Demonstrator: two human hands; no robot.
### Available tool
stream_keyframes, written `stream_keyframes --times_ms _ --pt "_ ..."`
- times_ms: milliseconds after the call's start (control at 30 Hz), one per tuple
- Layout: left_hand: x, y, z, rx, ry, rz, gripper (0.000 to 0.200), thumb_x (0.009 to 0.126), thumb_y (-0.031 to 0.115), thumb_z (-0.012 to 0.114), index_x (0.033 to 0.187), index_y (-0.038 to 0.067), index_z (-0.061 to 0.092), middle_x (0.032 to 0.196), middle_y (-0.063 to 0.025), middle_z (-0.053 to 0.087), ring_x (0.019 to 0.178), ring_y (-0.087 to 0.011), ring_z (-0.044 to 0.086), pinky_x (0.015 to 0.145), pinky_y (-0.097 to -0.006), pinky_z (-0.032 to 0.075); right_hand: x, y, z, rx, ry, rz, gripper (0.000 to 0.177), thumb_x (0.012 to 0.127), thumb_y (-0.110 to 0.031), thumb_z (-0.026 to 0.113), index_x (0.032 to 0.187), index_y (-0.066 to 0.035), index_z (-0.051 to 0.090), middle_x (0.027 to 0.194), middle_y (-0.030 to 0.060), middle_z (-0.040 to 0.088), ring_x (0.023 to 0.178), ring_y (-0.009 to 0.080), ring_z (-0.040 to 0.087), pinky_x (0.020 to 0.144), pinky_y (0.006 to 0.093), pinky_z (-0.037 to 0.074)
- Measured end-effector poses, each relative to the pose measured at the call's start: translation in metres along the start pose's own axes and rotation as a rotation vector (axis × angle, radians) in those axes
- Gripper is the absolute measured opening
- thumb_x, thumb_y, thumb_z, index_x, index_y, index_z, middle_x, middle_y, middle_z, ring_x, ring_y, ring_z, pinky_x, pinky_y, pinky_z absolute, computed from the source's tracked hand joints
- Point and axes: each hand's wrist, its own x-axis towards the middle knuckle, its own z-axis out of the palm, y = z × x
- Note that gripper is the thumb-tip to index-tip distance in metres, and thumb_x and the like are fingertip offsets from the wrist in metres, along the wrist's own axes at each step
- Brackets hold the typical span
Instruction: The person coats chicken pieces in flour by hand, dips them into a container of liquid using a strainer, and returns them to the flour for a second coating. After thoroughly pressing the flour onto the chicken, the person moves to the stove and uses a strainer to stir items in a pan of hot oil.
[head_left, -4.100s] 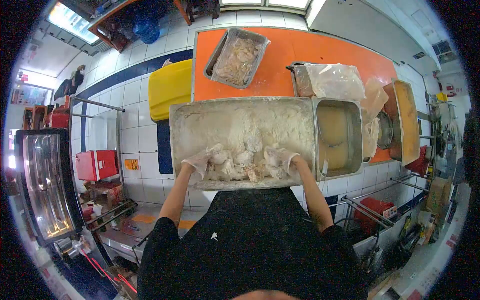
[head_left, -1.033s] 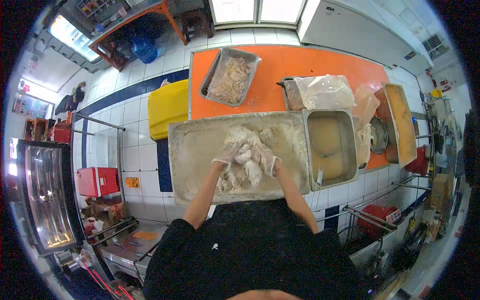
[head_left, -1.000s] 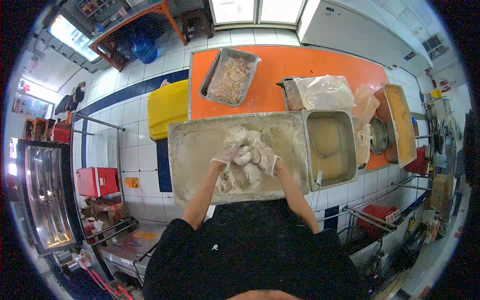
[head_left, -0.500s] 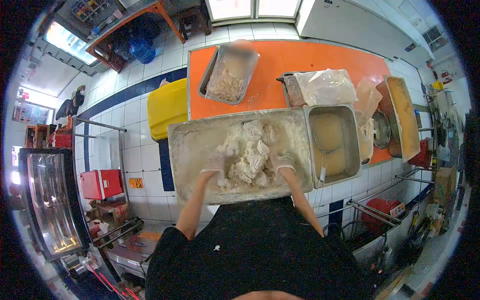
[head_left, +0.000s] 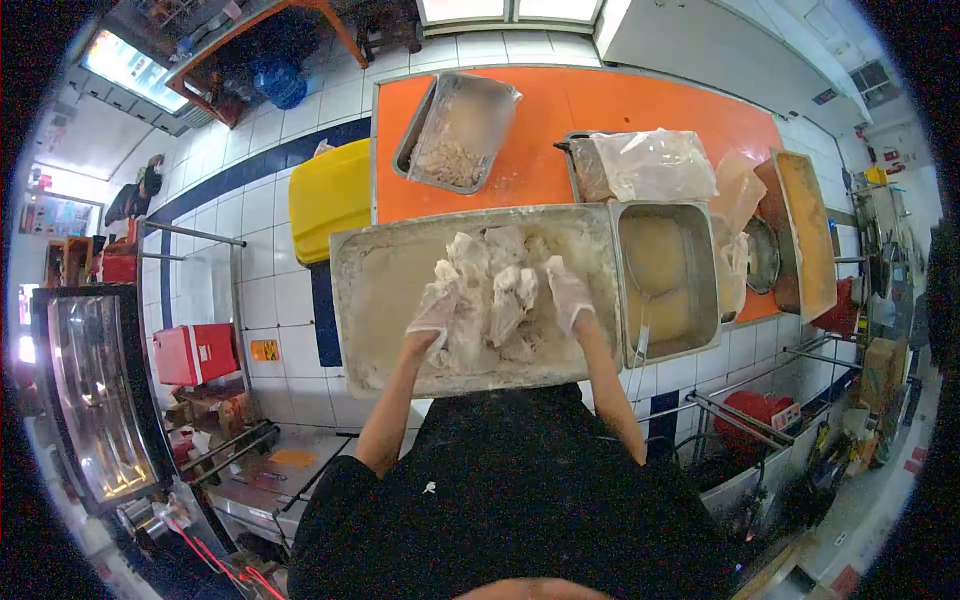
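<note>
both gloved hands are in the big metal flour tray. the left hand and right hand are cupped, fingers spread open, against either side of a heap of floured chicken pieces (all coated white). the heap lies mid-tray. a batter pan sits against the tray's right end.

A tray sits at the near edge of the table, straight before the person. A heap of pieces lies in the tray's middle and right part. The left hand lies flat against the heap's left side, and the right hand against its right. A deep pan touches the tray's right end. Behind the tray, 1 far pan lies at the table's left. A bag lies behind the deep pan. A bin stands just left of the table.
</note>
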Motion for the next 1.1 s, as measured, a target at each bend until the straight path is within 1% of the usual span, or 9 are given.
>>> stream_keyframes --times_ms 33,133,567,633,733,767,833,967,1100 --pt "0.01 -0.018 -0.003 0.575 -0.134 -0.019 0.045 0.087 0.022 0.033 0.13 0.01 0.033 0.134 -0.012 0.032 0.123 -0.0248 0.03 0.105 -0.0329 0.015 -0.008 -0.005 -0.008 -0.128 -0.135 0.069 0.033 0.085 -0.019 0.04 0.112 -0.001 0.047 0.106 0.0207 0.053 0.099 0.0347 0.05 0.087 0.0397 0.038" --pt "0.028 -0.126 0.027 0.837 0.167 0.299 0.047 0.087 0.036 0.037 0.123 0.006 0.041 0.122 -0.0162 0.044 0.112 -0.0255 0.042 0.093 -0.0379 0.033 -0.051 0.035 0.038 -0.131 -0.181 -0.031 0.031 0.088 -0.023 0.039 0.11 -0.003 0.049 0.106 0.0165 0.054 0.1 0.0296 0.05 0.084 0.0373 0.041" --pt "0.022 -0.006 0.048 0.139 -0.061 0.14 0.045 0.084 0.03 0.041 0.123 0.007 0.042 0.121 -0.0163 0.046 0.112 -0.027 0.043 0.095 -0.0362 0.031 -0.029 -0.044 0.01 1.422 -0.099 0.314 0.039 0.087 -0.031 0.041 0.116 -0.004 0.046 0.102 0.011 0.058 0.095 0.024 0.055 0.082 0.0394 0.043" --pt "0.033 -0.027 0.05 0.396 0.259 0.669 0.038 0.08 0.025 0.046 0.112 0.005 0.051 0.113 -0.0156 0.052 0.105 -0.0268 0.048 0.091 -0.0353 0.034 -0.025 -0.05 -0.017 1.731 -0.15 0.528 0.037 0.089 -0.03 0.04 0.115 -0.004 0.047 0.103 0.0102 0.058 0.097 0.0233 0.055 0.083 0.04 0.043" --pt "0.077 -0.047 0.054 -0.291 0.097 0.033 0.043 0.079 0.028 0.047 0.113 0.0 0.049 0.114 -0.0182 0.051 0.102 -0.0305 0.051 0.089 -0.0417 0.037 0.003 -0.013 0.018 0.372 0.015 0.677 0.035 0.087 -0.031 0.042 0.103 -0.003 0.056 0.091 0.0103 0.061 0.086 0.0242 0.057 0.077 0.0422 0.043" --pt "0.078 -0.031 0.046 -0.287 0.099 0.04 0.043 0.079 0.028 0.047 0.113 0.0 0.049 0.114 -0.0182 0.051 0.102 -0.0305 0.051 0.089 -0.0417 0.037 0.0 0.009 0.038 0.374 0.023 0.674 0.035 0.087 -0.031 0.042 0.103 -0.003 0.056 0.091 0.0103 0.061 0.086 0.0242 0.057 0.077 0.0422 0.043" --pt "0.063 0.023 0.024 0.78 0.346 0.099 0.031 0.077 0.018 0.045 0.1 0.0 0.056 0.1 -0.0166 0.058 0.09 -0.0297 0.057 0.081 -0.0429 0.041 -0.016 0.048 0.069 -0.136 0.307 0.242 0.037 0.087 -0.032 0.041 0.094 -0.002 0.06 0.086 0.0118 0.06 0.081 0.0241 0.057 0.075 0.0401 0.042" --pt "0.046 0.065 0.038 0.804 0.073 -0.036 0.025 0.073 0.01 0.043 0.09 0.003 0.06 0.094 -0.0172 0.06 0.086 -0.0305 0.058 0.078 -0.0417 0.042 -0.027 0.031 0.063 -0.146 -0.119 0.106 0.041 0.088 -0.035 0.037 0.101 -0.001 0.056 0.093 0.0128 0.059 0.088 0.0229 0.055 0.079 0.0368 0.042" --pt "0.101 -0.039 0.097 0.855 0.273 0.136 0.026 0.075 0.018 0.045 0.092 0.002 0.058 0.093 -0.0189 0.058 0.088 -0.031 0.056 0.078 -0.0428 0.041 -0.012 -0.027 0.059 0.814 -0.09 0.342 0.044 0.089 -0.037 0.035 0.108 -0.002 0.052 0.1 0.011 0.057 0.093 0.0206 0.053 0.08 0.0342 0.042"
